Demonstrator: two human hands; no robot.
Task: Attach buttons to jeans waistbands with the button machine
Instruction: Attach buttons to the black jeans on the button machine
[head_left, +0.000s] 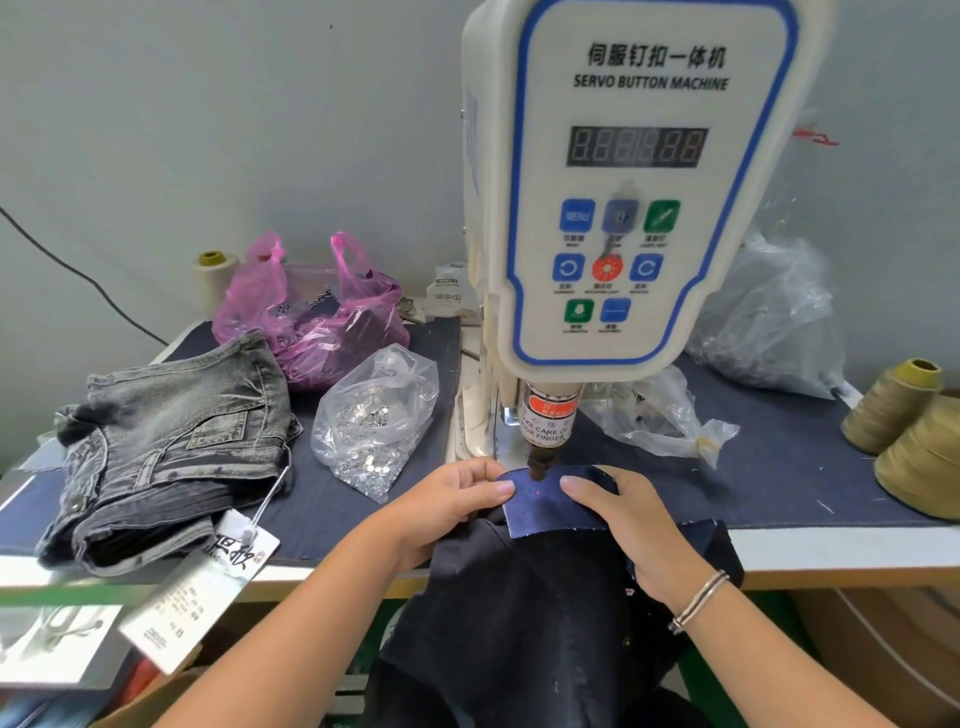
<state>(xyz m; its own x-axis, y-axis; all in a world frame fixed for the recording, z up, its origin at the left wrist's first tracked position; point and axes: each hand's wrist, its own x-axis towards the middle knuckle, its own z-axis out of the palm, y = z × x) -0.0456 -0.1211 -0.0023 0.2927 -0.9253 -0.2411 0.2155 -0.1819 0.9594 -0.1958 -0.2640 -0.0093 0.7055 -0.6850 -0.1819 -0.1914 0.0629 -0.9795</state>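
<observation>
Dark denim waistband (540, 501) lies under the button machine (623, 182) punch, pinched by left hand (447, 501) and right hand (618, 512). Fingers beneath stay hidden; the display digits are unreadable.

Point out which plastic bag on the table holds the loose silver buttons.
The clear plastic bag left of the machine; the pink bag behind it holds dark items.
</observation>
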